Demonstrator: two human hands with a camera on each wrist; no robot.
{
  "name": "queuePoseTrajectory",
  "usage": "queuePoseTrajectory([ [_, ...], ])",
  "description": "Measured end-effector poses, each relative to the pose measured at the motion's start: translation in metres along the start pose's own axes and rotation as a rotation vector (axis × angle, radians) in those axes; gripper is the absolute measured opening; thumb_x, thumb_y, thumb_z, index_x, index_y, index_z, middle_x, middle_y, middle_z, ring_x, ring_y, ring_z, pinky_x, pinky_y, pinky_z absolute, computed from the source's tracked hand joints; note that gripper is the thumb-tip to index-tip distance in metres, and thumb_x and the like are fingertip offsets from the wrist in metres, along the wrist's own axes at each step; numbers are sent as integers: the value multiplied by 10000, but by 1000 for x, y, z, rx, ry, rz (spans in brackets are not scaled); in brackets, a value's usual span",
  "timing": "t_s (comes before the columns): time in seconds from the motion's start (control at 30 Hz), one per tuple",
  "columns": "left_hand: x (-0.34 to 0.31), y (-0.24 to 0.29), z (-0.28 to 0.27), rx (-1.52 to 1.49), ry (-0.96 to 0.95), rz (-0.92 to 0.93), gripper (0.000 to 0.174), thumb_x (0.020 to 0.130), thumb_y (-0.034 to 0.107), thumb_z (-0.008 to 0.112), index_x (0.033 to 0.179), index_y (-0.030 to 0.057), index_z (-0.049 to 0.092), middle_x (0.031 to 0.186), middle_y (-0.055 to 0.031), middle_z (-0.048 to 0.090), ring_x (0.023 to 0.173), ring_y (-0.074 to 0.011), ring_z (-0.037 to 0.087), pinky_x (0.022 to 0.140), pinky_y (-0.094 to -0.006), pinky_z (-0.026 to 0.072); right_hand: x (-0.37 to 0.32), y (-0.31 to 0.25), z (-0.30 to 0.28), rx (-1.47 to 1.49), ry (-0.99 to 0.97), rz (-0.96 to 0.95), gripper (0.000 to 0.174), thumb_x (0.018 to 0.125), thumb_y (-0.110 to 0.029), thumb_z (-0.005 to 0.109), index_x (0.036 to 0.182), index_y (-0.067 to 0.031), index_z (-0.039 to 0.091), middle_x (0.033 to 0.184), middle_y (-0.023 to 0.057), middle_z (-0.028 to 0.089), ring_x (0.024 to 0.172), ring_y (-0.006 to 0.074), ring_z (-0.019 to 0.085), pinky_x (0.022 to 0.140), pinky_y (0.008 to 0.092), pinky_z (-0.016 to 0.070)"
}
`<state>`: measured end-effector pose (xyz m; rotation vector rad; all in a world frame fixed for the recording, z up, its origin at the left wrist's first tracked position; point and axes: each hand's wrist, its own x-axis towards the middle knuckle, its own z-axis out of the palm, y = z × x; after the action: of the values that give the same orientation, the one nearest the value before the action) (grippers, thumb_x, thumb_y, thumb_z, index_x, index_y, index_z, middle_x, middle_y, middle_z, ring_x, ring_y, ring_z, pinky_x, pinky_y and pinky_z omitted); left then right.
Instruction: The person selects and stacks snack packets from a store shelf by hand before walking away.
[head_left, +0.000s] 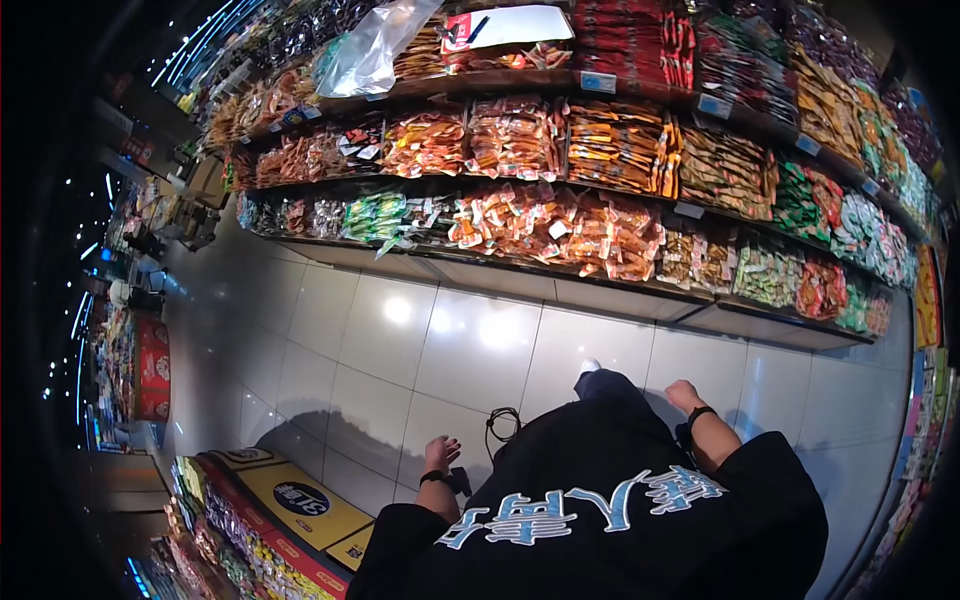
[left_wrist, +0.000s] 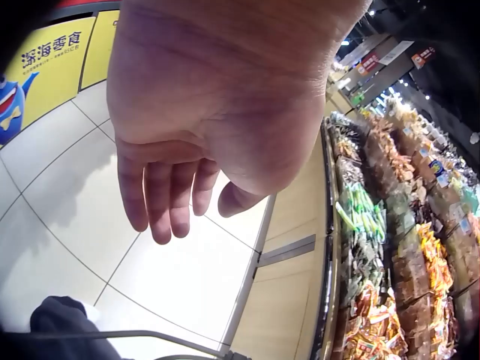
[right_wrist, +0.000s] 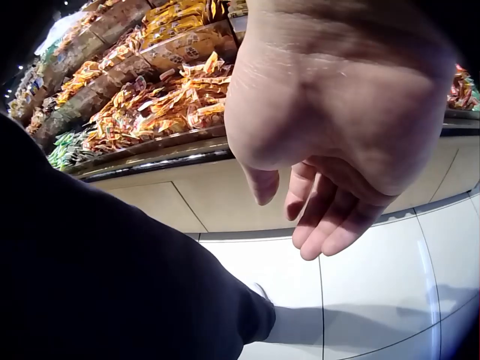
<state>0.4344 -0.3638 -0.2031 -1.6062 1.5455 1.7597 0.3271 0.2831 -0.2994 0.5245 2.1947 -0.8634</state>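
My left hand (head_left: 441,453) hangs beside the body over the tiled floor, holding nothing. In the left wrist view the left hand (left_wrist: 202,127) shows its palm, with fingers loosely extended. On the other side my right hand (head_left: 684,396) hangs low in front of the shelves, also bare of any object. The right wrist view shows the right hand (right_wrist: 337,127) with fingers loosely bent and nothing between them. Nearest to both hands are tiered shelves of packaged snacks, with orange-red packets (head_left: 560,225) on the lowest tier and green packets (head_left: 375,216) farther left.
A clear plastic bag (head_left: 375,50) and a white sign (head_left: 510,28) sit on the upper shelf. A yellow-sided display stand (head_left: 300,500) is at the lower left. A black cable (head_left: 503,422) loops beside the body. A red-sided display (head_left: 152,368) stands farther left.
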Motion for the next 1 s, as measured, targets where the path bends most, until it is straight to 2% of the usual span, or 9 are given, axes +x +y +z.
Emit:
queuePoseTrajectory([
  [0.2,8,47,60,-11,-2,14,240,940,176,465,1104,11,527,853,-68,633,775,-219,658,762,-403,544,44,-35,-51,215,-93,120,149,849,-146,573,850,-11,638,685,73,634,545,178,599,507,309,495],
  [0.33,9,72,87,-3,-13,23,230,947,165,473,1117,18,517,841,-51,629,792,-203,657,762,-400,543,77,-62,-73,164,-6,-8,206,814,-204,604,867,-17,674,710,100,676,616,194,652,622,320,524],
  [0.5,29,101,93,-61,-7,0,238,944,161,479,1127,11,509,863,-58,635,822,-219,659,770,-406,543,95,-111,-93,275,17,-19,183,808,-155,606,879,5,658,715,92,672,614,186,648,601,313,522],
  [0.7,98,153,80,-76,-66,2,248,947,174,469,1132,12,497,863,-59,642,806,-219,661,786,-416,539,106,-151,-82,296,-8,84,142,813,-135,593,820,-8,658,662,86,651,545,175,615,537,310,496],
  [0.8,129,198,71,-56,-51,-7,240,949,183,463,1118,19,505,848,-53,642,792,-210,660,799,-421,533,128,-171,-71,86,-67,72,152,878,-160,591,902,-18,641,678,70,631,546,173,615,481,311,499],
  [0.87,172,224,54,-43,-93,-64,239,951,191,456,1109,20,514,837,-48,642,784,-204,658,815,-424,525,150,-171,-52,389,-88,95,150,887,-158,572,892,-22,635,650,76,611,522,182,601,461,309,488],
  [0.9,191,238,44,-58,-118,-80,250,949,189,454,1116,14,515,841,-47,641,782,-210,659,818,-426,525,147,-186,-48,261,-33,122,152,889,-167,574,902,-26,631,681,77,618,541,174,603,471,297,486],
  [0.93,207,253,38,-77,-144,-96,260,947,188,451,1123,8,517,844,-47,640,780,-215,660,821,-427,525,131,-218,-42,427,57,123,191,846,-131,567,671,-54,574,551,53,560,426,171,515,404,306,404],
  [1.0,201,310,48,-52,-95,-7,280,933,167,454,1145,-7,511,865,-60,643,798,-227,663,816,-434,528,129,-258,-31,450,79,126,167,885,-183,582,798,-47,626,667,62,626,500,149,568,446,279,445],
])
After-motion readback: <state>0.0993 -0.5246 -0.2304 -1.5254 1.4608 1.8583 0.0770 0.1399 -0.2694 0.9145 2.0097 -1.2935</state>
